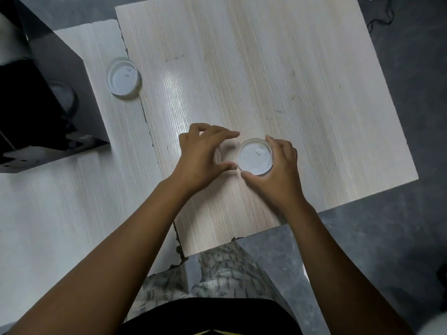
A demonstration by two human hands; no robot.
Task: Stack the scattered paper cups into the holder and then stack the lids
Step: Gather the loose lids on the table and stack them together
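**Both our hands low and close together**

We reach both bare forearms forward, converging. Our right hand [275,165] curls its thumb and fingers round the rim of a white lid [255,157], palm to the lid's right. Our left hand [203,155] arches just left of that grip, fingers spread and bent, thumb tip near the right thumb; what lies under it is blurred.

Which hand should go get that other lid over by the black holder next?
Probably the left. The far lid lies up on the left near the black holder, on the left hand's side. The right hand already grips the near lid.
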